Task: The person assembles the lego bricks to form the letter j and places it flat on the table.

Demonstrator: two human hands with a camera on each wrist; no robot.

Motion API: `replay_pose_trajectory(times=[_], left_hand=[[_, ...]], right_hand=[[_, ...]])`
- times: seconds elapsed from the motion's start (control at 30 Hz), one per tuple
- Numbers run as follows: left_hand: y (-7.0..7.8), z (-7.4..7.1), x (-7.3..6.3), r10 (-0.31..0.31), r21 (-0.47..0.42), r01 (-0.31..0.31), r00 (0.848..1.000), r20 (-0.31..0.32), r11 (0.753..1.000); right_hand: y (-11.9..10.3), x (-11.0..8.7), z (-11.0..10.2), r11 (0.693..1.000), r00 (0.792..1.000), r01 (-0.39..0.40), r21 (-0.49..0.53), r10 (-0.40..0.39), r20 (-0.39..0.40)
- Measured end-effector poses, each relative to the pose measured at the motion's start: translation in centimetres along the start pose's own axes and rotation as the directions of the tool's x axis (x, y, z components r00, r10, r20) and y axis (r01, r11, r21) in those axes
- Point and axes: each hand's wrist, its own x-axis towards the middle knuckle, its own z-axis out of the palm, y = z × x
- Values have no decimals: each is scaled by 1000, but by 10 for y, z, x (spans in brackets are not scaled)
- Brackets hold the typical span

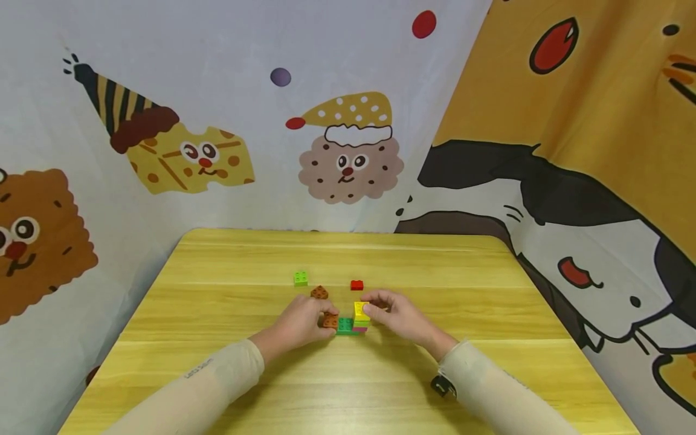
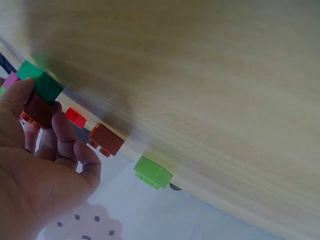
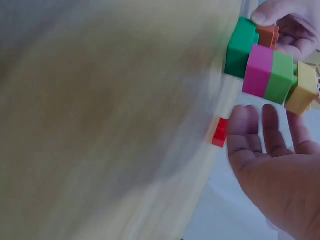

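Note:
My left hand [image 1: 301, 320] pinches a brown building brick [image 1: 330, 321] between thumb and fingers, at the left end of a long dark green brick [image 1: 345, 326]. On the green brick's right end stands a stack: a magenta brick [image 3: 258, 70], a light green brick [image 3: 279, 78] and a yellow brick [image 1: 361, 310] on top. My right hand [image 1: 399, 314] is beside this stack, its thumb at the yellow brick's right side. In the right wrist view its fingers are loosely extended close to the yellow brick; the thumb is hidden there.
Behind the hands lie a loose lime green brick [image 1: 301, 278], another brown brick [image 1: 319, 292] and a small red brick [image 1: 356, 285]. All are on a wooden table [image 1: 239, 260]. A cloth printed with cartoons [image 1: 239, 60] hangs behind the table.

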Motion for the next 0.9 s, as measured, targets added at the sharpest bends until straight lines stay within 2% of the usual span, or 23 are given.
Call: replay_pose_trajectory(times=[0.1, 0.2, 0.33, 0.7, 0.9], left_hand=[[0, 0, 0, -2, -1, 2, 1000, -3, 1000], [0, 1, 0, -4, 5, 4, 1000, -3, 1000], [0, 1, 0, 2, 18, -1, 1000, -7, 1000], [-2, 2, 0, 16, 18, -16, 1000, -14, 1000], [-3, 3, 1, 19, 40, -18, 1000, -22, 999]], right_hand=[[-2, -2, 5, 993, 999, -55, 105, 55, 1], [-3, -3, 9, 970, 994, -113, 217, 111, 18], [-4, -3, 14, 943, 987, -161, 292, 160, 26], [-5, -2, 18, 933, 979, -198, 301, 206, 4], [-3, 1, 18, 935, 981, -188, 301, 196, 4]])
